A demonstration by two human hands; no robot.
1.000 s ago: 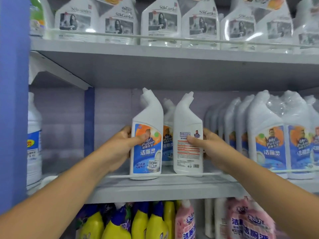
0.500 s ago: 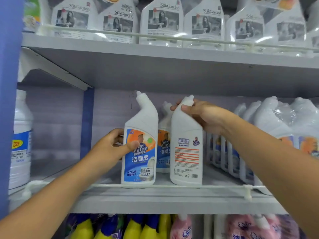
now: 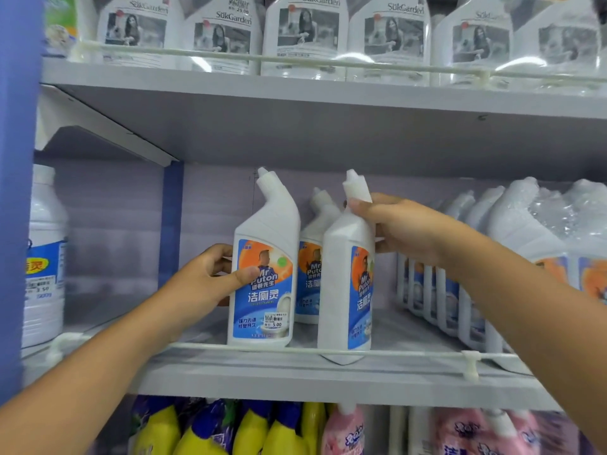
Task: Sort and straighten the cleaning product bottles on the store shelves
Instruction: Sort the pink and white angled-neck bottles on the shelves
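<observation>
On the middle shelf (image 3: 295, 379), the left hand (image 3: 203, 280) grips the side of the left bottle (image 3: 262, 284), which stands straight with its picture facing out. The right hand (image 3: 394, 224) pinches the neck of the right bottle (image 3: 345, 290). That one is turned partly sideways, so it looks like it needs more turning. A third bottle (image 3: 312, 257) stands behind them. The wrapped bottles (image 3: 525, 257) on the right sit close in neat rows. A thin rail (image 3: 410, 353) runs along the front and could catch the bottle's bottom.
</observation>
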